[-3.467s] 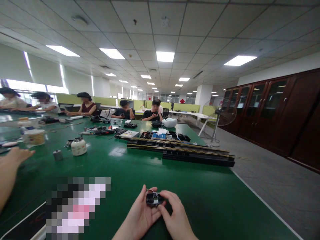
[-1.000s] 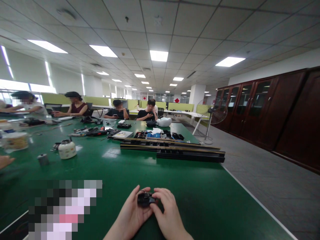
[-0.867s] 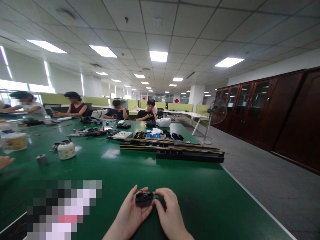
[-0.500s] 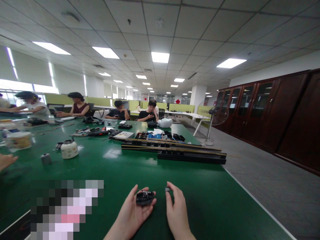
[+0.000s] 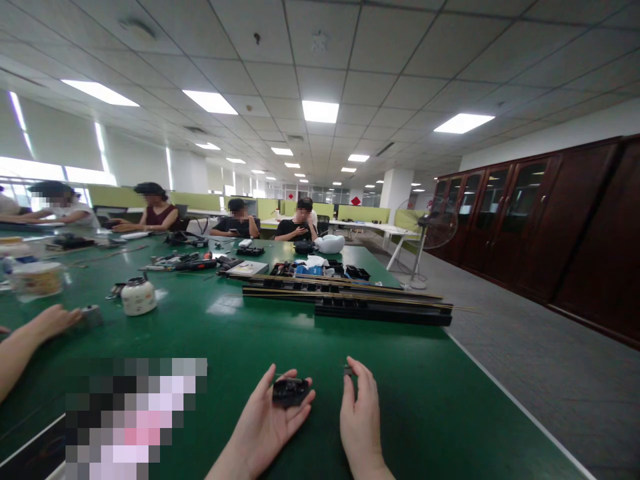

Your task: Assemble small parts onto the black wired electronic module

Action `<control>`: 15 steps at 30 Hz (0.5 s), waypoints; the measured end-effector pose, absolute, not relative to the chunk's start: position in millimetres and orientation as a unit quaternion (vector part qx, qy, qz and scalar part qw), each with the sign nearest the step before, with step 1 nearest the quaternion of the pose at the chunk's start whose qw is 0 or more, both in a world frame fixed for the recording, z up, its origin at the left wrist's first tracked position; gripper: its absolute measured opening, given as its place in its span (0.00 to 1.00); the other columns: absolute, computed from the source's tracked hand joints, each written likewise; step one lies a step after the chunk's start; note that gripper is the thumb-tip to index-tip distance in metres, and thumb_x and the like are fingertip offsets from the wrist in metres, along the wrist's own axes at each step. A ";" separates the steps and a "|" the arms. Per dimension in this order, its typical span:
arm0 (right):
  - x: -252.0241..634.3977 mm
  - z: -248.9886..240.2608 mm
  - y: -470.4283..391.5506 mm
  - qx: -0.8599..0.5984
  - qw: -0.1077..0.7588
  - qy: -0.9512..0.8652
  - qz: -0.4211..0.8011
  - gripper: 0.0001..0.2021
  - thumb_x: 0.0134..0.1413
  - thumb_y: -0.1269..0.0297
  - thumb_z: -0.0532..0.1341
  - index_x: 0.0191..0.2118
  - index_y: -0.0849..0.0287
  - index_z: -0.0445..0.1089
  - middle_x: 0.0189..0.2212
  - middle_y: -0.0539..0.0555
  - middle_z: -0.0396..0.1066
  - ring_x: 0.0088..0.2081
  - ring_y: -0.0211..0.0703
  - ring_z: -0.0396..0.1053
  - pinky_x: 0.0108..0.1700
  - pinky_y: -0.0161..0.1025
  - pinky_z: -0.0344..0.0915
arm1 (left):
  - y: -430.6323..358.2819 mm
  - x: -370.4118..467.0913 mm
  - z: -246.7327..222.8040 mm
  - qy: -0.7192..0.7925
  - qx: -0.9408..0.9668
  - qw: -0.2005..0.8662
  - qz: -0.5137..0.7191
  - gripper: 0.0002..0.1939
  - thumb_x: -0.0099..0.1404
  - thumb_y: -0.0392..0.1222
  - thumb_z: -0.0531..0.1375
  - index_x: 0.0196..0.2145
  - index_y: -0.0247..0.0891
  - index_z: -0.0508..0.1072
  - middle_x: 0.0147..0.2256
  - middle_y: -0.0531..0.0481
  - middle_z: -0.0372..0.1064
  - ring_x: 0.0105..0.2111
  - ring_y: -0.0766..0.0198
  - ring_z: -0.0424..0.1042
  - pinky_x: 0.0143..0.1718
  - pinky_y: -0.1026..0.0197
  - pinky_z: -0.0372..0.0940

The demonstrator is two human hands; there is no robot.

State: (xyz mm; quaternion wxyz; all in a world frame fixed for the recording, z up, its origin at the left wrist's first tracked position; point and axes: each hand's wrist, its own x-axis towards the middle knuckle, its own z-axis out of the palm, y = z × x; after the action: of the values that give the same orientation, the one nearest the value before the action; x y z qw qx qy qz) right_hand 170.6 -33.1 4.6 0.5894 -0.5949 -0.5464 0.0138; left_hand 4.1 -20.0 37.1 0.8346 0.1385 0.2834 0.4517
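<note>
Palm up, my left hand (image 5: 273, 417) holds a small black plastic shell (image 5: 291, 392) with what look like electronic parts inside. Its fingers support the shell from below, and the thumb stands at its left side. A thin wire or edge shows near the thumb. To the right, apart from the shell, my right hand (image 5: 362, 413) pinches a small grey piece (image 5: 347, 371) between thumb and fingertips. The piece is too small to name. Both hands are above the green table (image 5: 430, 393).
At left, a co-worker's hand (image 5: 57, 321) reaches to a grey cylinder (image 5: 92, 316). A white patterned jar (image 5: 139, 297) stands nearby. Long black rails (image 5: 383, 313) with thin rods lie ahead, before a cluttered parts tray (image 5: 320, 269). The table's edge runs along the right.
My right hand has moved right and slightly up with the small grey piece, away from the shell. The co-worker's hand has reached right to the grey cylinder.
</note>
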 end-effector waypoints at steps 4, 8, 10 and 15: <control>170.0 5.5 -33.5 -0.593 0.587 -0.551 0.018 0.15 0.56 0.61 0.48 0.45 0.60 0.64 0.42 0.59 0.67 0.46 0.48 0.63 0.49 0.48 0.59 | -19.4 3.7 37.1 0.278 0.137 0.836 0.454 0.20 0.53 0.49 0.60 0.40 0.36 0.62 0.42 0.32 0.69 0.38 0.48 0.73 0.37 0.54 0.66; 168.7 6.0 -34.0 -0.595 0.583 -0.553 0.024 0.14 0.55 0.62 0.49 0.45 0.59 0.63 0.42 0.59 0.67 0.46 0.48 0.63 0.48 0.47 0.59 | -18.0 3.1 37.8 0.270 0.133 0.842 0.449 0.21 0.52 0.49 0.60 0.40 0.35 0.62 0.42 0.31 0.68 0.38 0.48 0.72 0.39 0.54 0.65; 168.0 6.2 -34.7 -0.597 0.578 -0.556 0.026 0.14 0.55 0.62 0.49 0.45 0.59 0.63 0.42 0.59 0.67 0.46 0.48 0.63 0.48 0.47 0.60 | -17.7 3.0 37.8 0.270 0.130 0.842 0.448 0.21 0.52 0.49 0.60 0.41 0.34 0.62 0.42 0.31 0.68 0.39 0.48 0.72 0.39 0.54 0.65; 163.9 8.6 -38.2 -0.595 0.552 -0.584 0.038 0.12 0.55 0.63 0.51 0.43 0.58 0.65 0.41 0.58 0.68 0.45 0.47 0.64 0.48 0.46 0.61 | -16.9 3.4 34.6 0.271 0.134 0.841 0.449 0.22 0.52 0.49 0.60 0.41 0.36 0.61 0.43 0.31 0.68 0.39 0.47 0.72 0.38 0.54 0.66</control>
State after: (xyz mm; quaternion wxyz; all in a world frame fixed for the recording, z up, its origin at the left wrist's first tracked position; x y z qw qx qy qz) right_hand 163.9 -38.2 8.6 0.5516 -0.5948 -0.5835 0.0383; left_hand 3.4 -16.9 34.6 0.8407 0.1339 0.2711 0.4491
